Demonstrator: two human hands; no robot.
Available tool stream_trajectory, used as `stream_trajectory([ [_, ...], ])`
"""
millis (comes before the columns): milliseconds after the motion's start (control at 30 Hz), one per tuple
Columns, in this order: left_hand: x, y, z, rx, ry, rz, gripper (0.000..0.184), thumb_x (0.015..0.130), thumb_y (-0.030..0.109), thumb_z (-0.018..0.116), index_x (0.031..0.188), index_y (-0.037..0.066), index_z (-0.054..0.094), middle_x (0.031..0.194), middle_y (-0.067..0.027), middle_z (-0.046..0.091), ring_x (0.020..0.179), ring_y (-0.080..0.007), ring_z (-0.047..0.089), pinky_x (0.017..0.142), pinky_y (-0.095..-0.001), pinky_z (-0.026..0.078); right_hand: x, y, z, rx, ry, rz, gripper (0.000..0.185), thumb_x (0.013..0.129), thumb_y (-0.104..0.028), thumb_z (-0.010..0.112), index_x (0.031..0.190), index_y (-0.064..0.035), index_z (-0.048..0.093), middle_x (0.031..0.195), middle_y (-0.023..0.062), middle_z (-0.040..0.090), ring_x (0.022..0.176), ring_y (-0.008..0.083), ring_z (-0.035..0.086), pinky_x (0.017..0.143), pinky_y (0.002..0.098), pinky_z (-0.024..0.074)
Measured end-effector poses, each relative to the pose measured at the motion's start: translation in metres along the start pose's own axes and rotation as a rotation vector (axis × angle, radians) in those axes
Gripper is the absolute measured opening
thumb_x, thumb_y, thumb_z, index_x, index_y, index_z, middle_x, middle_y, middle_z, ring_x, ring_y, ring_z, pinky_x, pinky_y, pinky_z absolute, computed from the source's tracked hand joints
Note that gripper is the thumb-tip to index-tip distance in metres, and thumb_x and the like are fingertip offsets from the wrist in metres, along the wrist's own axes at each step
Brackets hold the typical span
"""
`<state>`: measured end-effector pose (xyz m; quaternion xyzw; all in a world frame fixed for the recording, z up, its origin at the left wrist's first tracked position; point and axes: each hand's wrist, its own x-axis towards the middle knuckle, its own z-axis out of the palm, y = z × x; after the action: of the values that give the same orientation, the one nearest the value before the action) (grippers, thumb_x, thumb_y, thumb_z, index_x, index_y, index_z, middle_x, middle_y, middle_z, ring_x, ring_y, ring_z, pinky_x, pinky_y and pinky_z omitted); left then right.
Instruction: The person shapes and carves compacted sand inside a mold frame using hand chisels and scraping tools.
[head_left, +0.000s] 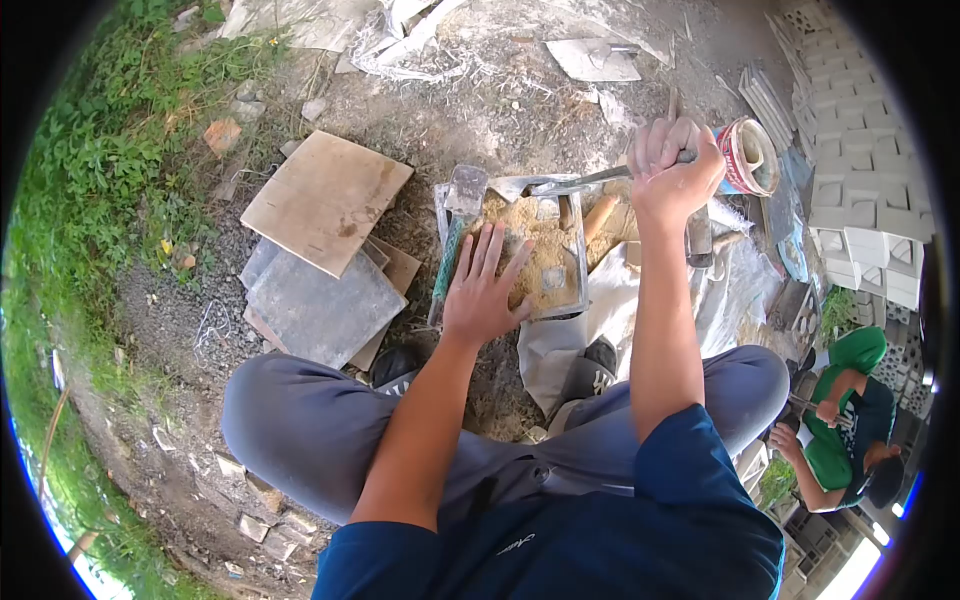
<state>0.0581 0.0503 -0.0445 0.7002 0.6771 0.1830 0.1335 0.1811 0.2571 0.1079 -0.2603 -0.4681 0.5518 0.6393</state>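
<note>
My left hand lies with its fingers spread on sandy material inside a square metal frame on the ground. Beside its fingers, a green-wrapped handle runs along the frame's left side, with a flat greyish block at its upper end. My right hand is closed round the handle of a metal tool, held to the right of the frame. The tool's tip reaches over the frame's upper edge. Small grey squares show in the sandy material.
Left of the frame lie a tan board and grey slabs. A bucket stands at the right, near pale stacked blocks. Another person sits at the lower right. White sheeting lies beside the frame.
</note>
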Motion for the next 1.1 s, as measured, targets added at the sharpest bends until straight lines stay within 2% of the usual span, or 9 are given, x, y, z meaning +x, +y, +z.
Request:
stream_trajectory([
  [100, 0.007, 0.002, 0.001, -0.008, 0.006, 0.007, 0.086, 0.083, 0.047, 0.069, 0.158, 0.028, 0.03, 0.163, -0.0225, 0.02, 0.151, -0.038, 0.02, 0.124, -0.0521, 0.016, 0.004, -0.016, 0.001, -0.074, -0.046, -0.023, 0.039, 0.094, -0.019, 0.034, 0.057, -0.0075, 0.032, 0.047, 0.0037, 0.031, 0.04, 0.0125, 0.024, 0.038, 0.029, 0.0182],
  [300, 0.004, 0.002, 0.001, -0.009, -0.006, -0.003, 0.088, 0.082, 0.046, 0.07, 0.158, 0.028, 0.03, 0.163, -0.0218, 0.02, 0.152, -0.0372, 0.02, 0.124, -0.0518, 0.015, 0.0, -0.015, 0.002, -0.058, 0.061, 0.058, 0.041, 0.096, -0.022, 0.036, 0.057, -0.0083, 0.032, 0.047, 0.0038, 0.03, 0.04, 0.0126, 0.024, 0.039, 0.0284, 0.0187],
  [367, 0.005, 0.003, -0.001, 0.007, -0.049, -0.027, 0.088, 0.083, 0.047, 0.069, 0.158, 0.028, 0.029, 0.163, -0.0218, 0.02, 0.152, -0.037, 0.019, 0.125, -0.0517, 0.015, -0.003, -0.016, -0.002, 0.045, 0.058, 0.003, 0.041, 0.095, -0.023, 0.036, 0.057, -0.0083, 0.032, 0.048, 0.0039, 0.031, 0.04, 0.0126, 0.024, 0.039, 0.0287, 0.0189],
  [700, 0.004, 0.002, -0.001, 0.008, -0.066, -0.011, 0.088, 0.084, 0.048, 0.068, 0.159, 0.029, 0.027, 0.164, -0.0218, 0.018, 0.153, -0.0369, 0.017, 0.125, -0.0515, 0.013, -0.006, -0.009, 0.003, -0.037, -0.002, -0.002, 0.037, 0.093, -0.018, 0.036, 0.057, -0.0065, 0.032, 0.049, 0.0039, 0.033, 0.042, 0.0127, 0.025, 0.041, 0.03, 0.0196],
  [767, 0.001, 0.004, 0.0, -0.001, -0.079, -0.034, 0.088, 0.084, 0.048, 0.068, 0.159, 0.029, 0.026, 0.164, -0.0218, 0.018, 0.152, -0.0371, 0.017, 0.125, -0.0516, 0.013, -0.005, 0.002, -0.009, 0.013, -0.033, -0.1, 0.036, 0.092, -0.016, 0.036, 0.058, -0.0063, 0.031, 0.049, 0.0037, 0.033, 0.042, 0.0127, 0.025, 0.041, 0.0296, 0.0189],
  [867, 0.002, 0.005, 0.003, 0.019, -0.04, 0.001, 0.089, 0.084, 0.049, 0.068, 0.159, 0.03, 0.025, 0.164, -0.0215, 0.019, 0.153, -0.0369, 0.017, 0.125, -0.0517, 0.012, 0.002, -0.013, 0.008, -0.019, -0.05, 0.017, 0.036, 0.092, -0.014, 0.036, 0.057, -0.0059, 0.032, 0.048, 0.0034, 0.033, 0.041, 0.0122, 0.024, 0.04, 0.0292, 0.0182],
  [967, -0.002, 0.003, 0.001, -0.007, -0.084, -0.033, 0.087, 0.086, 0.05, 0.066, 0.16, 0.029, 0.025, 0.163, -0.0219, 0.019, 0.152, -0.0373, 0.017, 0.125, -0.052, 0.012, 0.001, 0.003, -0.015, -0.028, -0.187, -0.154, 0.037, 0.092, -0.012, 0.036, 0.056, -0.0059, 0.033, 0.048, 0.0034, 0.033, 0.04, 0.0116, 0.024, 0.039, 0.029, 0.0176],
  [1000, -0.005, 0.004, 0.001, 0.006, -0.075, -0.028, 0.087, 0.086, 0.05, 0.066, 0.16, 0.029, 0.024, 0.163, -0.022, 0.019, 0.152, -0.0374, 0.017, 0.125, -0.052, 0.012, -0.002, 0.0, 0.002, 0.006, -0.038, -0.018, 0.038, 0.092, -0.013, 0.035, 0.055, -0.0061, 0.034, 0.048, 0.0031, 0.033, 0.04, 0.011, 0.024, 0.039, 0.0291, 0.0177],
  [1100, 0.004, 0.004, 0.001, 0.016, -0.055, 0.0, 0.086, 0.087, 0.05, 0.065, 0.16, 0.029, 0.024, 0.163, -0.0222, 0.019, 0.152, -0.0378, 0.017, 0.125, -0.0521, 0.012, 0.002, -0.019, 0.01, -0.014, -0.108, -0.041, 0.038, 0.093, -0.013, 0.035, 0.056, -0.0066, 0.034, 0.048, 0.003, 0.033, 0.041, 0.0106, 0.025, 0.039, 0.0289, 0.0178],
])
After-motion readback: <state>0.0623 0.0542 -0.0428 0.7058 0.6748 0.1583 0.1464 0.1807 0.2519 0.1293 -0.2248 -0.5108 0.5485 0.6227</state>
